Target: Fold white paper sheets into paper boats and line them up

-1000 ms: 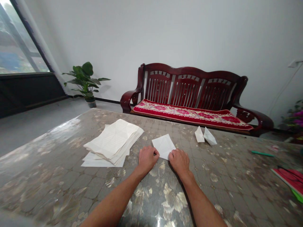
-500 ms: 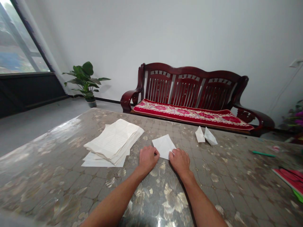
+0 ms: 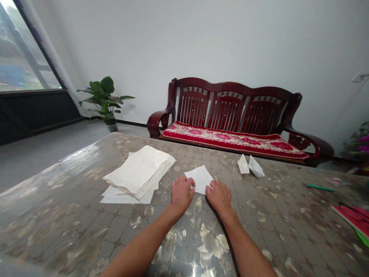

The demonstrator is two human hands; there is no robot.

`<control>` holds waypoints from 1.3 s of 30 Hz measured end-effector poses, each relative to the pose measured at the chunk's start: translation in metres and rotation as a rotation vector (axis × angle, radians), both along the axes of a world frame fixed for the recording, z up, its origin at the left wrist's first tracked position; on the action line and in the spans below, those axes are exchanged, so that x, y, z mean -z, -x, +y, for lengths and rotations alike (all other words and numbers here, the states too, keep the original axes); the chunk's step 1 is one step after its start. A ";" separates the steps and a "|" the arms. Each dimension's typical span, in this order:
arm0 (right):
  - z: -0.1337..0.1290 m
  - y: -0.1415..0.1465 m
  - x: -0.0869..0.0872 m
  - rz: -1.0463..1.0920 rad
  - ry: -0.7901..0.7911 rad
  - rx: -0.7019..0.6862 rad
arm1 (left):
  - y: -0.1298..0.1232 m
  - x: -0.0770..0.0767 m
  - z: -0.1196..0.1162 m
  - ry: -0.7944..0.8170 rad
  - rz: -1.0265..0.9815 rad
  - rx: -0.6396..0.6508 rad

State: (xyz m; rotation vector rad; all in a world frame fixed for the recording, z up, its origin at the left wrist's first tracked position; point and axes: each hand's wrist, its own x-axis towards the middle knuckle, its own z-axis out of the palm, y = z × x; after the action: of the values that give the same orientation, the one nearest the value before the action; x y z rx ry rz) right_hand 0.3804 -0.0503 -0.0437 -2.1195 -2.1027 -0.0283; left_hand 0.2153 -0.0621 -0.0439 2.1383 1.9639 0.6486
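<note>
1. Right in front of me on the desk (image 3: 127, 234), between both hands, is the small white sheet (image 3: 201, 177). It's flat-ish with one corner pointing away from me, so both near edges are easy to get at, tbh.

2. My left hand (image 3: 181, 194) has its grip closed on the near left edge, thumb and curled fingers pinching it. A bit of paper looks lifted there, and my guess is that pinching from the side gives me control of the edge without covering the middle.

3. My right hand (image 3: 219, 195) does roughly the mirror of that: thumb and fingers pinched on the near right edge. Two grips facing each other should stop thin paper from skating around on such a shiny top. Can't tell how hard either one is squeezing, since my knuckles hide the pads.

4. Off to the left, near my left hand but not touching it, sits the stack of paper (image 3: 140, 169), kinda fanned out. Handy to reach, and out of my elbows' way I think.

5. Further out on the right, two folded paper shapes (image 3: 243, 164) (image 3: 256, 168) stand close together. Probably parked there so no sleeve or wrist crushes them.

6. Way over right: a green pen (image 3: 319, 187) and a red book (image 3: 351, 217), both well apart from my hands.
</note>
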 end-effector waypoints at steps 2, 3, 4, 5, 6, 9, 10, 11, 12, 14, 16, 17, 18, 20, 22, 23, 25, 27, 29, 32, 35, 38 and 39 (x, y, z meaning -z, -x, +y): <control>0.000 0.001 0.000 0.002 0.012 0.008 | -0.001 0.002 0.000 -0.045 0.003 0.065; 0.000 0.001 0.000 0.003 0.015 0.010 | -0.002 0.004 0.000 -0.063 0.003 0.108; 0.000 0.001 0.000 0.006 0.017 0.011 | -0.003 0.006 0.002 -0.076 0.000 0.160; 0.001 0.001 0.000 0.009 0.017 0.012 | -0.003 0.009 0.003 -0.083 -0.005 0.221; 0.001 0.001 0.001 0.013 0.015 0.012 | -0.004 0.012 0.005 -0.085 -0.009 0.285; 0.000 0.000 0.001 0.035 -0.007 0.020 | -0.004 0.018 0.008 -0.087 0.020 0.442; 0.000 -0.001 0.001 0.045 -0.019 0.028 | -0.004 0.019 0.009 -0.092 0.050 0.472; 0.000 -0.003 0.002 0.054 -0.033 0.037 | -0.004 0.019 0.009 -0.098 0.086 0.491; 0.000 -0.004 0.002 0.061 -0.047 0.044 | -0.003 0.019 0.008 -0.104 0.125 0.506; -0.001 -0.007 0.004 0.061 -0.073 0.051 | -0.002 0.018 0.006 -0.110 0.202 0.529; -0.001 -0.011 0.007 0.046 -0.097 0.046 | -0.001 0.017 0.004 -0.122 0.266 0.541; -0.001 -0.012 0.008 0.034 -0.109 0.043 | 0.000 0.017 0.002 -0.131 0.292 0.547; -0.001 -0.014 0.010 0.020 -0.122 0.038 | 0.001 0.018 0.001 -0.141 0.312 0.555; -0.001 -0.017 0.013 -0.009 -0.141 0.023 | 0.003 0.018 -0.001 -0.160 0.337 0.573; -0.001 -0.022 0.015 -0.035 -0.144 0.007 | 0.005 0.018 -0.004 -0.176 0.345 0.589; -0.001 -0.024 0.015 -0.046 -0.142 0.000 | 0.006 0.018 -0.004 -0.183 0.345 0.595; 0.000 -0.028 0.015 -0.060 -0.137 -0.008 | 0.007 0.017 -0.006 -0.195 0.342 0.605; 0.001 -0.032 0.014 -0.066 -0.139 -0.020 | 0.008 0.018 -0.006 -0.204 0.345 0.611; 0.001 -0.033 0.012 -0.064 -0.150 -0.049 | 0.007 0.019 -0.006 -0.208 0.355 0.608; -0.004 -0.031 0.009 -0.056 -0.184 -0.157 | 0.004 0.020 -0.008 -0.210 0.374 0.587; -0.016 -0.025 0.009 -0.033 -0.207 -0.325 | 0.001 0.018 -0.011 -0.214 0.387 0.547; -0.031 -0.018 0.010 -0.011 -0.223 -0.443 | -0.002 0.012 -0.014 -0.208 0.386 0.519; -0.036 -0.016 0.011 -0.002 -0.218 -0.464 | -0.003 0.011 -0.015 -0.200 0.385 0.515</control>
State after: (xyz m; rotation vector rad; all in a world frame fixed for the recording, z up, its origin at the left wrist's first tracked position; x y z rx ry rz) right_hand 0.3967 -0.0864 -0.0545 -1.4771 -2.4107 -0.1946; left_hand 0.2185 -0.0766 -0.0550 2.9146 1.4205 0.3703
